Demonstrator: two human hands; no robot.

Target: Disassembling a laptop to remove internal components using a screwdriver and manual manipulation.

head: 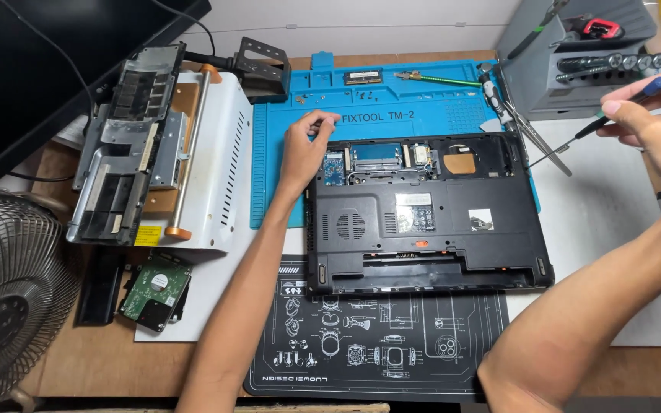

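A black laptop base [422,222] lies upside down with its rear cover off, showing boards and a memory slot along the far edge. My left hand [305,149] rests at the laptop's far left corner, fingertips pinched together over the blue mat; whether something tiny is between them I cannot tell. My right hand [652,122] is raised at the right, gripping a thin screwdriver [590,130] with a blue cap, its tip pointing down-left toward the laptop's far right corner.
A blue work mat [392,99] holds small screws and a memory module [363,76]. A black mat [376,352] lies in front. At left stand a white machine [200,153], a hard drive [154,291] and a fan [1,298]. A grey tool rack [575,61] stands far right.
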